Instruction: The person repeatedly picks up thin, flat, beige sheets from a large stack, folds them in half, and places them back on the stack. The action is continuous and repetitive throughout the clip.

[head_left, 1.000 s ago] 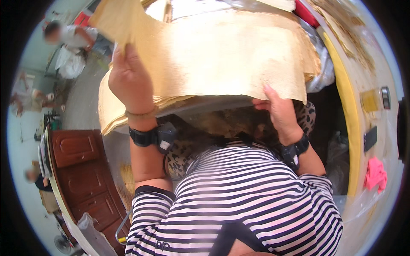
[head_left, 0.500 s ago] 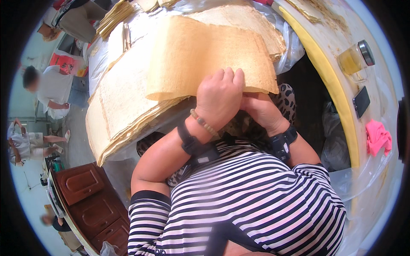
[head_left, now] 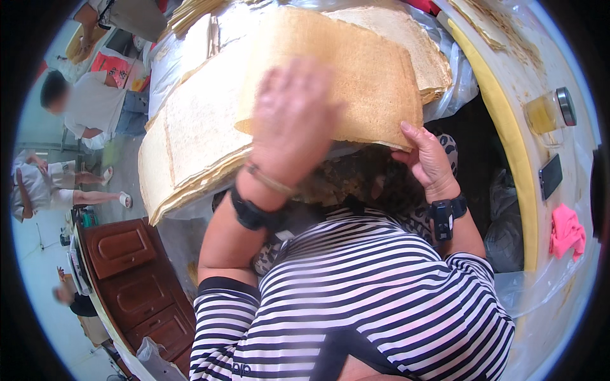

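A thin tan sheet (head_left: 375, 79), which looks like a large crisp flatbread, lies over the stack in front of me, its left part curling over. My right hand (head_left: 430, 159) pinches its near right corner, thumb on top and fingers underneath. My left hand (head_left: 295, 114) is over the middle of the sheet, smeared by motion, its fingers looking stretched out flat; whether it touches the sheet I cannot tell. A thick stack of paler flatbread sheets (head_left: 197, 136) spreads to the left beneath, with more flatbread sheets (head_left: 432, 54) at the far right.
On the right-hand table, behind a yellow edge (head_left: 502, 120), are a lidded glass jar (head_left: 543, 113), a phone (head_left: 550, 176) and a pink cloth (head_left: 567, 232). A brown wooden cabinet (head_left: 143, 279) stands lower left. Other people, one in a white shirt (head_left: 95, 105), are at the far left.
My left hand has moved left and up, away from the near edge of the sheet. My right hand has shifted right to the corner, and the sheet lies flatter.
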{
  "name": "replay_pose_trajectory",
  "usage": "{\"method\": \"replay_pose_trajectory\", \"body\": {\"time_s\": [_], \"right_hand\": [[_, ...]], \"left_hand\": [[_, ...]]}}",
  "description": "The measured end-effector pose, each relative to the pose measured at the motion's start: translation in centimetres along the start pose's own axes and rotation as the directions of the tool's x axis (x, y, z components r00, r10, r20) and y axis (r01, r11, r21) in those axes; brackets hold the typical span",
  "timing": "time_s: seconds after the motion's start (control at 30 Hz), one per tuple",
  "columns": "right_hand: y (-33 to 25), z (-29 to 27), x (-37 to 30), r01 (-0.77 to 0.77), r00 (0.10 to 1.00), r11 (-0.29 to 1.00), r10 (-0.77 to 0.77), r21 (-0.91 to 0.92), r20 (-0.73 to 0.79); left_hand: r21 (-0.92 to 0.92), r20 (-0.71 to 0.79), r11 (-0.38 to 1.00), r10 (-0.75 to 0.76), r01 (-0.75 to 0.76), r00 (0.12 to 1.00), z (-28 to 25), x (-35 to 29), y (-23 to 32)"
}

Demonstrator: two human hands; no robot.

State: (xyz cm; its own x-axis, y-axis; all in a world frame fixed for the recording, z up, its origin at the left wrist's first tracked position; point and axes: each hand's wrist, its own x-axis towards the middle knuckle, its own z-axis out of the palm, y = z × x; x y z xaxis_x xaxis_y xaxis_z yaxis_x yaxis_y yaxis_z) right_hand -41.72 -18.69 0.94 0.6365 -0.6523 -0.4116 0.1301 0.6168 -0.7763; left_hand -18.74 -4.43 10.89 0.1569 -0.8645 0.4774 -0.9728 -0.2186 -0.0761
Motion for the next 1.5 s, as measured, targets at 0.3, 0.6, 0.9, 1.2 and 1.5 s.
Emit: {"method": "replay_pose_trajectory", "body": {"time_s": [0.3,0.6,0.9,1.2,1.5], "right_hand": [[-1.5,-0.2,0.2,-0.225,0.954,0.968,0.243,-0.116,0.178],[1.0,6.9,-0.9,-0.267,0.891,0.955,0.295,-0.127,0.345],[3.1,14.2,-2.9,-0.179,0.666,0.883,0.433,-0.433,0.607],[-2.7,15.6,-0.1,0.879,0.323,-0.214,-0.389,-0.426,0.863],[0.0,19.1,7.4,0.652,0.353,-0.660,-0.172,-0.374,0.920]], "left_hand": [[0.191,0.631,0.967,-0.253,0.169,0.733,0.7,1.4,-8.2],[-0.316,0.296,0.944,0.190,-0.092,0.936,-2.9,-6.5,-5.4],[-0.548,0.067,0.834,-0.028,0.060,0.997,-1.1,-12.5,-6.4],[-0.869,0.473,-0.171,-0.559,0.464,0.681,-1.8,-11.4,-12.6],[-0.727,0.585,-0.129,-0.630,0.675,0.510,1.8,-10.3,-16.3]]}}
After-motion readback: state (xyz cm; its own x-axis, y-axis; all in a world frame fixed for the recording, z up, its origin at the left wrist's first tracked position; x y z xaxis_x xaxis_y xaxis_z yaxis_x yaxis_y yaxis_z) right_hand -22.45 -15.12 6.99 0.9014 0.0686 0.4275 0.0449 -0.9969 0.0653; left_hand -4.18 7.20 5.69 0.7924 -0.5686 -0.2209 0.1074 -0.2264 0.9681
